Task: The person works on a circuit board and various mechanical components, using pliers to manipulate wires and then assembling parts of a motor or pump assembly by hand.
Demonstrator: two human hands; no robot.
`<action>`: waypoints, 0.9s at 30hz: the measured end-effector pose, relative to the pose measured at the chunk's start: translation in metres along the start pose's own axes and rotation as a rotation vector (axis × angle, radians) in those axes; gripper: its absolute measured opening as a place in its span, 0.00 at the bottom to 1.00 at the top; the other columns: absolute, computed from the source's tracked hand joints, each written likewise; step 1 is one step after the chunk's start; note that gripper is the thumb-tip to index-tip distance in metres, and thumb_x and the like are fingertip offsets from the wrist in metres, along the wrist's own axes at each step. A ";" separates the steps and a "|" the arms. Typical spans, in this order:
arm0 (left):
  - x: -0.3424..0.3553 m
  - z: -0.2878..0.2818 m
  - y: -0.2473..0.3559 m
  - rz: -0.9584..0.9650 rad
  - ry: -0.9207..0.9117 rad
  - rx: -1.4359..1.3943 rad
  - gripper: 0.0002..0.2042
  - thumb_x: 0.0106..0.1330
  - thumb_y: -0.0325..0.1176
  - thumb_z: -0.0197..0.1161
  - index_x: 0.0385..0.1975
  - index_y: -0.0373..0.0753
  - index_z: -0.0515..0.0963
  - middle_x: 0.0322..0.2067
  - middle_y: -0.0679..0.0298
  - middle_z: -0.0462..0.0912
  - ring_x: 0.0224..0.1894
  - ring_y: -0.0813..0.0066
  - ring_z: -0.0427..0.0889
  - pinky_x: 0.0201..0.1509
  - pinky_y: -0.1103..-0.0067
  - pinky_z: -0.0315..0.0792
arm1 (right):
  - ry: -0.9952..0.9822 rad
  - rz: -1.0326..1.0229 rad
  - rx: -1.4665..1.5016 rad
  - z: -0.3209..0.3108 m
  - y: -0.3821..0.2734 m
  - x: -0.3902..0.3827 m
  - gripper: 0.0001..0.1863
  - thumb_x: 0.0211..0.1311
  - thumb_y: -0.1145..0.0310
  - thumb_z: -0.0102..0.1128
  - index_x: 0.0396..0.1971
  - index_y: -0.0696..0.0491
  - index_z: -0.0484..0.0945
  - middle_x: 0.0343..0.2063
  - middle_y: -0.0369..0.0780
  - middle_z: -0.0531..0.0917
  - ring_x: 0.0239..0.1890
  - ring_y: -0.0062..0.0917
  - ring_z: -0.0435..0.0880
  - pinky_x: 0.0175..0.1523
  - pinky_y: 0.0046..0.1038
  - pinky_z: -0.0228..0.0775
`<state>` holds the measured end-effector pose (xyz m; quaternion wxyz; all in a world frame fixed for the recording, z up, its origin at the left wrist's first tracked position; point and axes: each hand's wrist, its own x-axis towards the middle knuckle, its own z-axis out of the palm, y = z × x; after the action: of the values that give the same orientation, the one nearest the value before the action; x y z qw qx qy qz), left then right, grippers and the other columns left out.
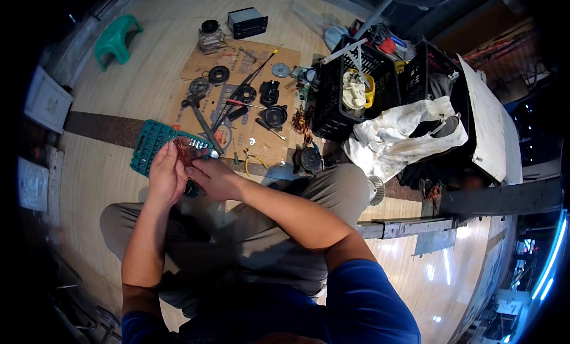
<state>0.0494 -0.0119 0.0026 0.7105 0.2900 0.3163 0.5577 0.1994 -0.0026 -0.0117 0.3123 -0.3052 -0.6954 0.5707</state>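
The copper bundle (186, 152) was held near the socket case (152, 143), the grip of left hand (165, 174) and right hand (216, 178) closed around it; it was judged light, springy, best pinched by its sides.

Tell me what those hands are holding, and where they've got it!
Both hold a small reddish-brown piece; I can't tell exactly what it is. The left hand has its left side, the right hand its lower edge.

Dark, bowed edges; white glare on glossy floor (415, 278)
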 end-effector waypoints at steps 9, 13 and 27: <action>0.001 -0.002 -0.002 0.079 0.052 0.059 0.14 0.72 0.43 0.43 0.37 0.37 0.68 0.28 0.58 0.79 0.37 0.63 0.82 0.44 0.70 0.77 | 0.065 -0.277 -0.237 0.004 -0.005 0.001 0.13 0.65 0.64 0.49 0.31 0.59 0.73 0.25 0.48 0.78 0.28 0.42 0.79 0.34 0.36 0.69; -0.002 -0.001 -0.007 0.092 0.210 0.171 0.14 0.73 0.42 0.43 0.36 0.37 0.69 0.26 0.60 0.78 0.32 0.69 0.80 0.41 0.76 0.76 | 0.061 -0.166 -0.346 0.005 -0.006 -0.002 0.12 0.62 0.64 0.51 0.32 0.59 0.74 0.29 0.52 0.79 0.35 0.49 0.78 0.40 0.41 0.70; 0.002 0.004 -0.010 0.159 0.152 0.153 0.13 0.73 0.39 0.44 0.28 0.40 0.68 0.16 0.70 0.66 0.19 0.82 0.64 0.28 0.83 0.65 | 0.158 -0.202 -0.248 0.015 0.006 -0.001 0.13 0.63 0.65 0.52 0.30 0.60 0.75 0.24 0.54 0.77 0.31 0.50 0.77 0.34 0.42 0.67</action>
<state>0.0592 -0.0122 -0.0031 0.6139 0.3244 0.3866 0.6070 0.1885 -0.0117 -0.0199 0.3818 -0.3141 -0.7608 0.4205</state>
